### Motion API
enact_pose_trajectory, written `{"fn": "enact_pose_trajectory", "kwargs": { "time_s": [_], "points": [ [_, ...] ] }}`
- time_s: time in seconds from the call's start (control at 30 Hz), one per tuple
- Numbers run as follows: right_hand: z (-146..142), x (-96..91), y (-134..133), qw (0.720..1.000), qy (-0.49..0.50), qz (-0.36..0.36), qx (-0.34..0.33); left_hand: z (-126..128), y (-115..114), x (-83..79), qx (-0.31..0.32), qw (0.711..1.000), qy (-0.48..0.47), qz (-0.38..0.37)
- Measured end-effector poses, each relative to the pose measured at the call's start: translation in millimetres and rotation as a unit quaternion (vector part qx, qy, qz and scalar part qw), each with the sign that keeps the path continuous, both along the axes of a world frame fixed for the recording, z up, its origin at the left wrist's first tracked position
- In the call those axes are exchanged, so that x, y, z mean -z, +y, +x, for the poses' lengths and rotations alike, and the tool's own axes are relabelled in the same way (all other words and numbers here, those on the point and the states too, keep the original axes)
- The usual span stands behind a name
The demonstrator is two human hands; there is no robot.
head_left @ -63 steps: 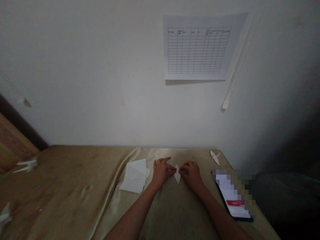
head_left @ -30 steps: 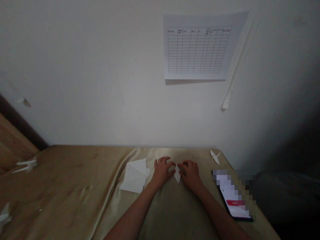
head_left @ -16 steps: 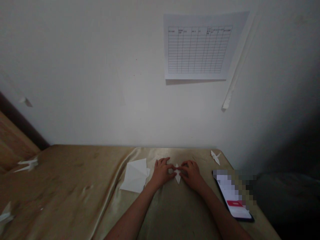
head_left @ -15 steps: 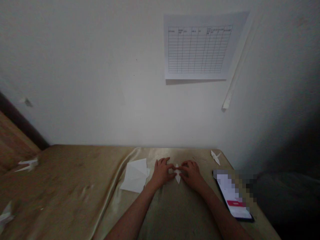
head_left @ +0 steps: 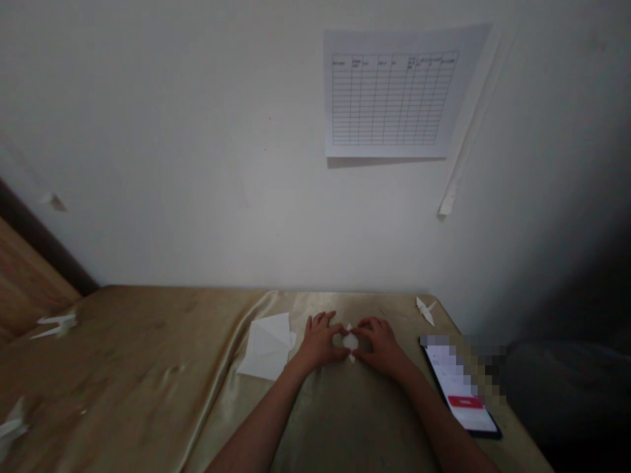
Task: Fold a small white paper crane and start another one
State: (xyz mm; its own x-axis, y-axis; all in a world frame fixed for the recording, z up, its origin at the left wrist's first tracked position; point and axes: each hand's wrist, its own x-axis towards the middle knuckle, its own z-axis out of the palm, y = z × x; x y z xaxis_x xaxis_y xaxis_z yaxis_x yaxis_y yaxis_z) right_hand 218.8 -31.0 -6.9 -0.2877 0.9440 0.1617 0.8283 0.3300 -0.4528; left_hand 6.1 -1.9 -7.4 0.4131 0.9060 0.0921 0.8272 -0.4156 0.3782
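Note:
A small folded piece of white paper [head_left: 350,341] lies on the cloth-covered table between my two hands, pointed at its far and near ends. My left hand [head_left: 323,340] has its thumb and index finger on the paper's left side, the other fingers bent outward. From the right, my right hand [head_left: 377,341] meets it with thumb and index finger, the other fingers curled. Fingertips of both hands cover parts of the paper's far and near points. Just left of my left hand lie creased white paper sheets [head_left: 266,345].
A folded paper bird [head_left: 425,311] sits at the table's back right corner, with a lit phone [head_left: 461,394] nearer. More folded white paper [head_left: 58,324] lies far left, another piece [head_left: 12,427] at the left edge. A printed table sheet [head_left: 394,98] hangs on the wall.
My thumbs have slid nearer along the folded paper, toward its near point. More of its middle now shows between my fingers. The other things stay where they were.

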Motion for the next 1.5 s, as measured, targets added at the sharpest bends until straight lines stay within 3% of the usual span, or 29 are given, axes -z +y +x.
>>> {"fn": "enact_pose_trajectory", "kwargs": {
  "time_s": [1.13,1.5],
  "points": [
    [4.6,-6.3,-3.6,0.998,-0.006,-0.047,-0.033,1.3,-4.4,-2.7,-0.001,1.0,0.012,-0.019],
    [4.3,-1.1,-1.2,1.0,-0.013,-0.011,-0.021,-5.2,1.1,-0.9,0.018,1.0,-0.009,-0.009]
  ]
}}
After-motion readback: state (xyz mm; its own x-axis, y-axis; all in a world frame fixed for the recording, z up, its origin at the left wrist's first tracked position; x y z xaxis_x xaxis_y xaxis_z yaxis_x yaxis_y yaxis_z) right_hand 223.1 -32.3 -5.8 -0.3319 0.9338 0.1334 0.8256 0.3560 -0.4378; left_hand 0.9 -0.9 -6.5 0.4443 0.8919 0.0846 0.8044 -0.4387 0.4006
